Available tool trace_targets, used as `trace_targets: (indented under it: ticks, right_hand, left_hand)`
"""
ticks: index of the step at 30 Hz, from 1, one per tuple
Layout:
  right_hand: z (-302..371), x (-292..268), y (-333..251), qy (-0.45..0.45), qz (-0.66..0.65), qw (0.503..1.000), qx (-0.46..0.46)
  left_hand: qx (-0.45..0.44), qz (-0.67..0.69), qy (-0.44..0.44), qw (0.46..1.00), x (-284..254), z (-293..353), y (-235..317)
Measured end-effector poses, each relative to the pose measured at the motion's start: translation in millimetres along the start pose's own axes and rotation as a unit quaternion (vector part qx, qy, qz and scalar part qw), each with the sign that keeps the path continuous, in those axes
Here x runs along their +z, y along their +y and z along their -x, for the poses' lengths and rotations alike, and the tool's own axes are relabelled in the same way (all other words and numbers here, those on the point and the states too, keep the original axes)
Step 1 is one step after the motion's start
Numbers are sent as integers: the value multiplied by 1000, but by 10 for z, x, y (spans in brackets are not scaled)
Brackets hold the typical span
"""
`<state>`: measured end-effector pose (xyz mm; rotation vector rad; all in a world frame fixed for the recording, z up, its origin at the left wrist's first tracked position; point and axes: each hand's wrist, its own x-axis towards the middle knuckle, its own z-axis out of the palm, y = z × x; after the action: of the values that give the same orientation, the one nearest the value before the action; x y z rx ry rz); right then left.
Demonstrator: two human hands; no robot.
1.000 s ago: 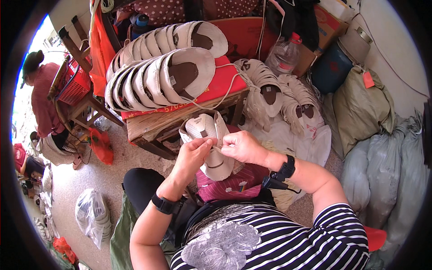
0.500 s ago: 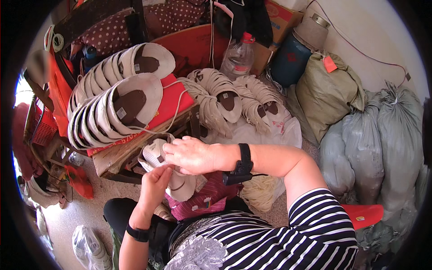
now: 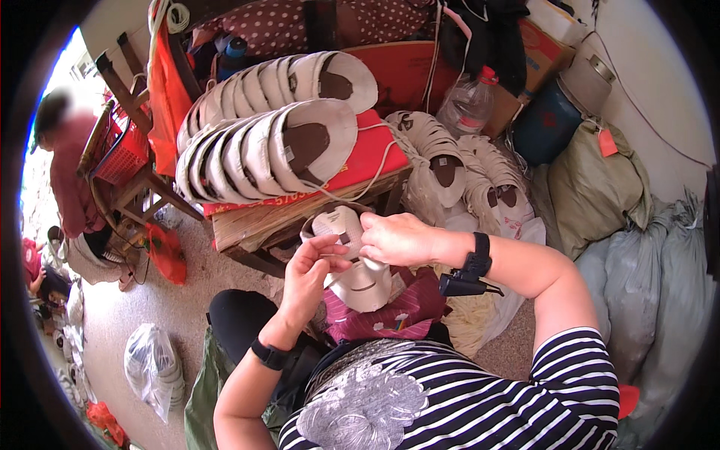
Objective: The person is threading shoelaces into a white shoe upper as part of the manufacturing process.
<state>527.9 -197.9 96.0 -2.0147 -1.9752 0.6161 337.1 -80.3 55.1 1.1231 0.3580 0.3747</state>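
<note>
"Workpiece?"
"One pale, rounded, part-perforated shoe upper (image 3: 361, 291), above striped magenta cloth (image 3: 421, 306). Left hand (image 3: 313, 268) half-open, thumb and forefinger apart; right hand (image 3: 399, 238) curled at its edge, grip unclear."
"Stock?"
"Two nested rows of uppers (image 3: 306, 142) on the rough wooden bench (image 3: 251, 231); two more rightward."

Off-white shoe upper (image 3: 366, 294), maroon cloth (image 3: 343, 319) with fine pale stripes, black-and-white striped shirt (image 3: 487, 386) with silver-grey motif (image 3: 364, 412), cream stacked uppers (image 3: 342, 126) with brown insoles (image 3: 306, 146), brown wood along the bench (image 3: 259, 230)'s near edge, white-dotted maroon fabric (image 3: 259, 31), olive sack (image 3: 596, 191).
</note>
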Motion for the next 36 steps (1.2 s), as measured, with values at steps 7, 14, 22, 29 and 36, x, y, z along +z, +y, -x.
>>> trace_targets:
  ticks: [7,14,22,29,36]
  right_hand:
    - [-78,228,-44,155,-172,967,101]
    - [-120,-99,-427,119,-509,847,92]
    - [-171,297,-327,159,-403,901,37]
    - [-230,382,-257,147,-274,950,38]
    - [-262,420,-331,146,-470,867,78]
  left_hand:
    - [89,-107,65,988,24,-2,-154]
    - [194,-360,89,908,7,23,-26]
    - [114,-183,131,968,175,48,-31]
    - [141,-68,124,980,98,112,-134]
    - [180,-62,143,971,2,194,-43]
